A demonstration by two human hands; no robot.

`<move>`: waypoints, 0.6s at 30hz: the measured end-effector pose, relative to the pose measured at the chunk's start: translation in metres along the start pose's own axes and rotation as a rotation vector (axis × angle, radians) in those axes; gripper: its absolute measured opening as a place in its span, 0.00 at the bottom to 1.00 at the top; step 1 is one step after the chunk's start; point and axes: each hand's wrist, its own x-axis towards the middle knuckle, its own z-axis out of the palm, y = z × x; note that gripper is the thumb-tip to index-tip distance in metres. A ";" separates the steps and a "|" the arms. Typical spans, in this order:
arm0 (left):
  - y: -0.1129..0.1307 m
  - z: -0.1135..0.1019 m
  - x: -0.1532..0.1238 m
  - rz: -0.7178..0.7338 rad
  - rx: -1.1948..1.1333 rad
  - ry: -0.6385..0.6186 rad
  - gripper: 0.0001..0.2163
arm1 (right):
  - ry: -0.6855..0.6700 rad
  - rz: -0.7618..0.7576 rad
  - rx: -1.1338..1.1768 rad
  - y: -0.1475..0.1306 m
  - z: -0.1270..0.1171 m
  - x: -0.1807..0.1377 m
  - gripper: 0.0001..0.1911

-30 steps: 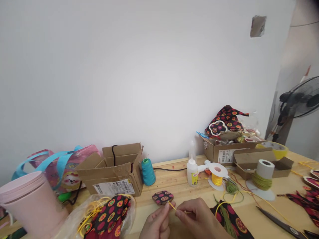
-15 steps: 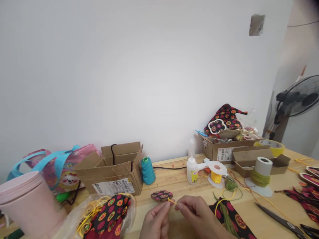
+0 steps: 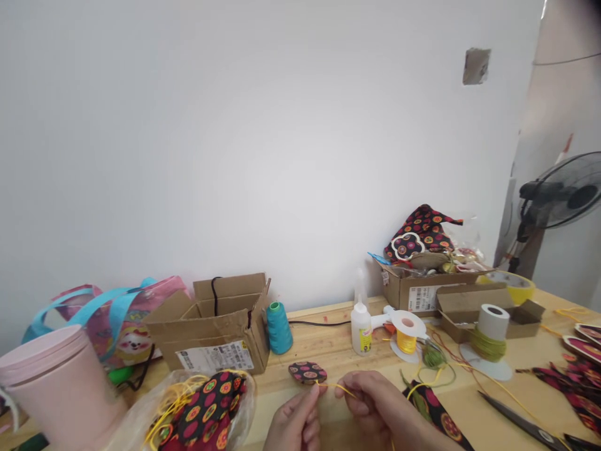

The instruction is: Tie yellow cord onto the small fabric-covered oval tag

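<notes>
My left hand (image 3: pixel 297 421) pinches the lower edge of a small oval piece covered in black patterned fabric (image 3: pixel 307 372), right where a yellow cord (image 3: pixel 334 385) meets it. That cord runs from the piece across to my right hand (image 3: pixel 375 401), whose thumb and fingers are closed on it. A short gap spanned by the cord separates the two hands. Beside my right wrist lies a strip of the same patterned fabric (image 3: pixel 444 418), partly covered by the hand, with green thread on it.
Left: a pink bucket (image 3: pixel 61 388), a bag of fabric and cords (image 3: pixel 206 407), a cardboard box (image 3: pixel 211 338) and a teal thread cone (image 3: pixel 279 329). Behind my right hand: a glue bottle (image 3: pixel 361 329) and a yellow cord spool (image 3: pixel 406 332). Black scissors (image 3: pixel 521 423) lie at right.
My right hand has moved slightly right, away from my left hand, and a longer stretch of yellow cord shows between them. The view has shifted a little.
</notes>
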 end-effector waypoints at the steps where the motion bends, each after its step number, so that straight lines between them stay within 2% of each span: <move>1: -0.001 0.001 0.000 -0.002 -0.033 0.021 0.19 | -0.012 0.029 0.023 -0.003 0.002 -0.004 0.10; 5: -0.007 0.000 -0.001 -0.014 -0.149 0.003 0.12 | -0.035 -0.002 -0.020 -0.007 0.010 -0.014 0.08; 9: -0.009 0.000 -0.001 -0.018 -0.192 -0.049 0.08 | -0.058 -0.095 -0.110 0.002 0.012 -0.007 0.10; 12: -0.008 0.003 -0.001 -0.027 -0.208 -0.117 0.09 | -0.095 -0.208 -0.085 0.013 0.011 0.003 0.14; 15: -0.009 0.005 -0.002 -0.034 -0.237 -0.161 0.07 | -0.165 -0.250 -0.006 0.019 0.010 0.009 0.20; 18: -0.011 0.003 -0.001 -0.039 -0.261 -0.167 0.03 | -0.090 -0.236 -0.080 0.019 0.008 0.009 0.20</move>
